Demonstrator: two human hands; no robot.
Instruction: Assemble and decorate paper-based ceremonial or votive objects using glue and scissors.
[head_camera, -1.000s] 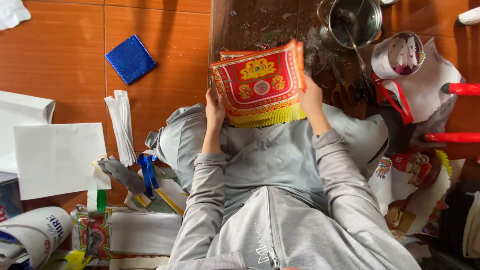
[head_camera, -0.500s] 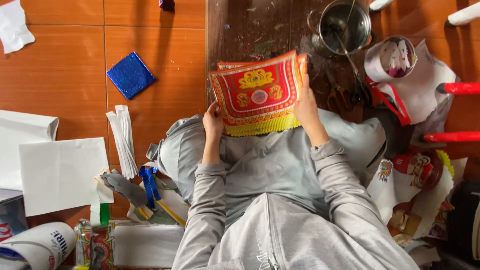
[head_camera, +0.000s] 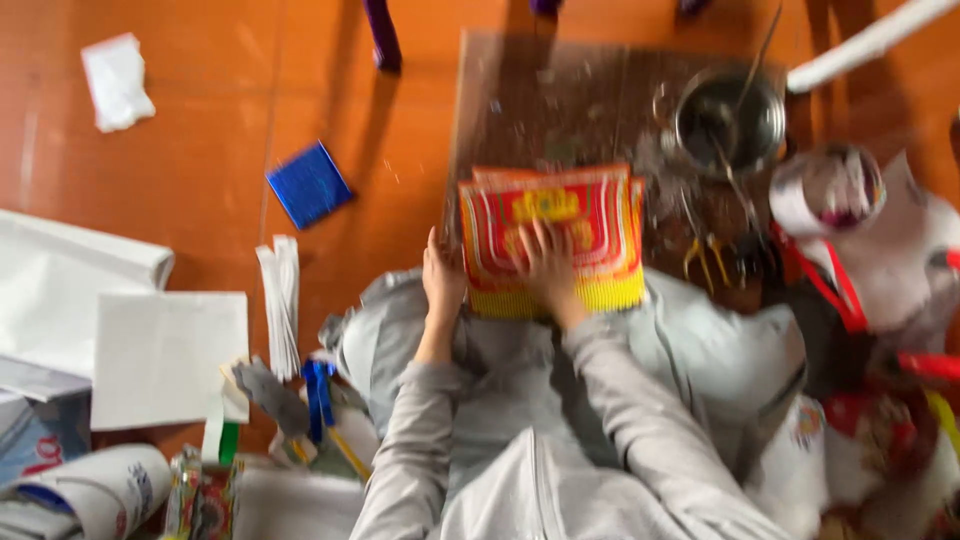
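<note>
A: Position of the right hand (head_camera: 545, 262)?

B: It lies flat on top of the red and yellow patterned paper stack (head_camera: 550, 240), fingers spread over the printed face. Motion blur hides whether any finger curls under an edge.

A: And the left hand (head_camera: 442, 285)?

B: It is at the stack's left edge, touching the side. Grip on the edge cannot be told. The two hands are apart, one at the side and one on top.

A: Location of the stack?

B: It rests on the dark board (head_camera: 560, 110), its lower fringe over the person's grey-clad lap.

A: Surrounding items?

B: A metal pot (head_camera: 728, 122) stands on the board beyond the stack, to the right. A blue square pad (head_camera: 309, 184) lies on the orange floor (head_camera: 200, 150) to the left, with white paper sheets (head_camera: 165, 355) farther left.
</note>
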